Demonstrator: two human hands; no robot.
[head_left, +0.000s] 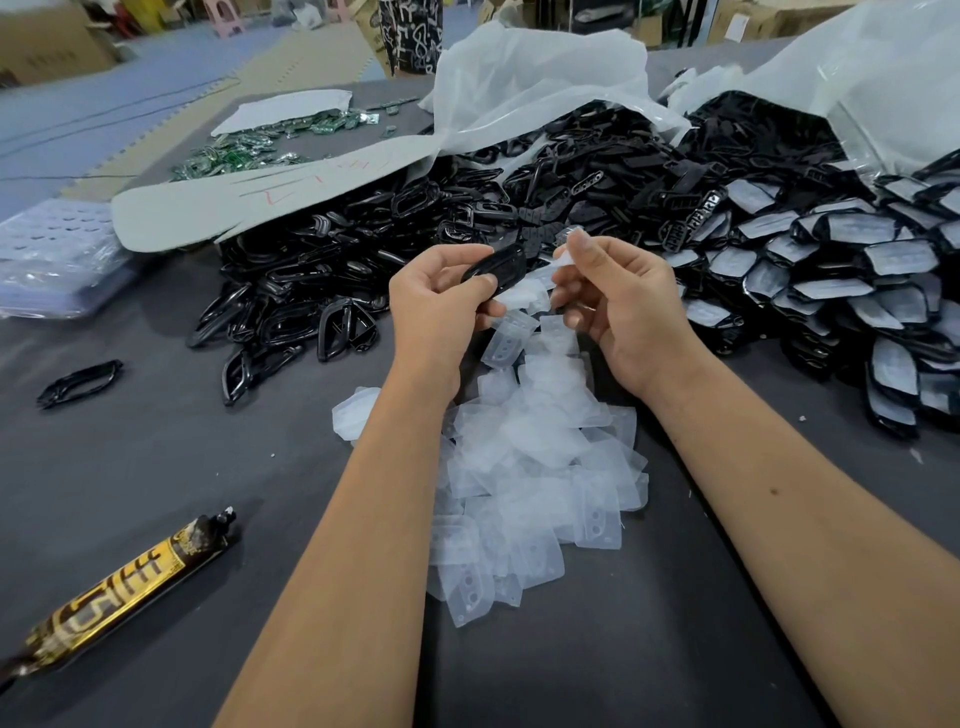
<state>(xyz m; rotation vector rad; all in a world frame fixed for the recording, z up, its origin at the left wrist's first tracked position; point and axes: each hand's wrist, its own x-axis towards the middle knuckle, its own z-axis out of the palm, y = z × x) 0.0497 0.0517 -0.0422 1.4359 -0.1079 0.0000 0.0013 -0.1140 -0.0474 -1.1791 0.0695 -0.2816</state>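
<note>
My left hand (441, 299) grips a black plastic shell (498, 267) above the middle of the grey table. Just to its right, my right hand (618, 306) pinches a thin clear film piece (563, 254) between thumb and fingers, close to the shell's end. Below both hands lies a heap of translucent white film pieces (535, 467), some with small holes. A pile of black frames (311, 291) spreads to the left. On the right lies a pile of black shells covered with white film (831, 270).
A gold and black tube (124, 587) lies near the front left. One loose black frame (78, 382) sits at the left. Green circuit boards (244, 148) lie at the back left. Large white plastic bags (545, 83) rise behind the piles. A grey sheet (249, 192) covers part of the frames.
</note>
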